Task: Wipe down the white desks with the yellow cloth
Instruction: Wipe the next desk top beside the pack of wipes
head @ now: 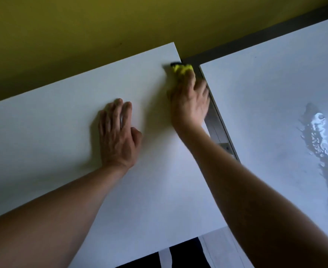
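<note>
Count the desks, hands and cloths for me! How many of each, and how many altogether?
White desks: 2, the left desk and the right desk, which has a wet streak on it.
Hands: 2, the left hand resting flat and the right hand.
Yellow cloths: 1, the yellow cloth under the right hand.
Total: 5

wall (81, 26): olive-yellow, seen along the top, taken as landmark
grey frame (215, 120): a metal strip running down and away from the wall, with a bracket on it
wet streak (321, 147): glistening droplets, seen well right of the wall's lower edge
black-and-white patch (178, 256): seen at the bottom, farthest from the wall
</note>
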### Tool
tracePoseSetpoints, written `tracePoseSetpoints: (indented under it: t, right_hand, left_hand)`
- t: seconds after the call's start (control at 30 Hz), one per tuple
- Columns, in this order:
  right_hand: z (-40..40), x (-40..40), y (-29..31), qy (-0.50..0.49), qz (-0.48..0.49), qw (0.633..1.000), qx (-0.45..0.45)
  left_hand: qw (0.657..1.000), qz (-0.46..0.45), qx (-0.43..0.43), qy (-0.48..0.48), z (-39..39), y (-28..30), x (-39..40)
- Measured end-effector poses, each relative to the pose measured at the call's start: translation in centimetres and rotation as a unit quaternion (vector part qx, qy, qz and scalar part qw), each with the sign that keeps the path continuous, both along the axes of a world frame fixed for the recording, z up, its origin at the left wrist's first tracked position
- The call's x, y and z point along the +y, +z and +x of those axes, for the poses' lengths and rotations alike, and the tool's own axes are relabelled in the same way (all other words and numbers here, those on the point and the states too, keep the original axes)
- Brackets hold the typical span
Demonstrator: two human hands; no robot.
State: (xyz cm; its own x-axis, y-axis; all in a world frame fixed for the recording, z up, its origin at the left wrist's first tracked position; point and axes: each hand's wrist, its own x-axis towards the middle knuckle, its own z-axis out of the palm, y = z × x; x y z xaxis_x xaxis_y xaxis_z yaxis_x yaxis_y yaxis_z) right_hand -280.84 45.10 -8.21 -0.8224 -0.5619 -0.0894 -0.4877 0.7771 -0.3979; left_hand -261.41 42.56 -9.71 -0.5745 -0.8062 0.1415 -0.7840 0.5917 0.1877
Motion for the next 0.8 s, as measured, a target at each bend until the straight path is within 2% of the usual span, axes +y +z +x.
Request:
tracePoseSetpoints:
  t: [0.13,0.23,0.47,0.6,0.7,0.8]
  right_hand:
    - [-2.6,-7.1,0.5,0.022,-0.001,1.0,-0.016]
    - [-2.8,-6.4,0.1,0.024,-0.016,0.999,-0.021]
    - [4.0,10.9,-0.1,-0.059,-0.06,0.996,0.004]
    - [7.3,18.5,0.4,-0.1,-0.037,0.994,-0.014]
    - [6.8,16.6,0.1,-0.119,-0.025,0.993,0.005]
    - [4.9,10.6,0.1,-0.12,-0.017,0.993,-0.004]
  left_hand:
    - [1.0,-0.021,-0.02,-0.005,0.0,0.2,0.1]
    - [1.0,-0.025,-0.01,-0.007,0.1,0.1,0.3]
    - [1.0,-0.023,0.015,-0.013,0.3,-0.1,0.7]
    - [0.999,-0.026,0.013,-0.03,0.5,-0.4,1.0]
    - [0.999,-0.032,0.013,-0.041,0.5,-0.5,1.0]
    - [0.998,-0.042,0.018,-0.04,0.5,-0.7,0.8]
